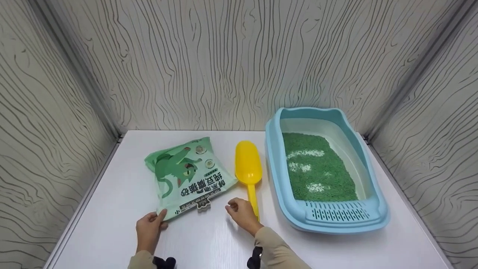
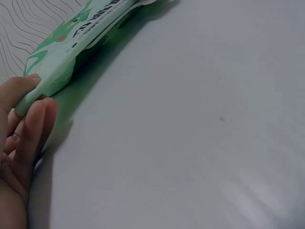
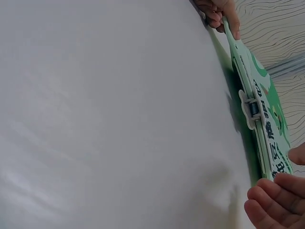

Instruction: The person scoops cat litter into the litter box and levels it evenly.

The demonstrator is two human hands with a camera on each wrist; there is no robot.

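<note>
A green cat litter bag (image 1: 190,172) with a cat printed on it lies at the left of the table. A clip (image 1: 202,203) with a spring (image 3: 254,109) is fixed on its folded near edge. My left hand (image 1: 149,228) pinches the bag's near left corner between thumb and fingers, as the left wrist view also shows. Close to the bag's near right corner is my right hand (image 1: 242,215). In the right wrist view its fingers (image 3: 274,202) are loosely bent, the thumb stands apart, and nothing is held.
A yellow scoop (image 1: 248,162) lies right of the bag, its handle partly behind my right hand. Further right stands a blue litter box (image 1: 278,179) with green litter (image 1: 317,168) and white patches in it. Wood-patterned walls (image 1: 209,67) enclose the white table (image 1: 101,209).
</note>
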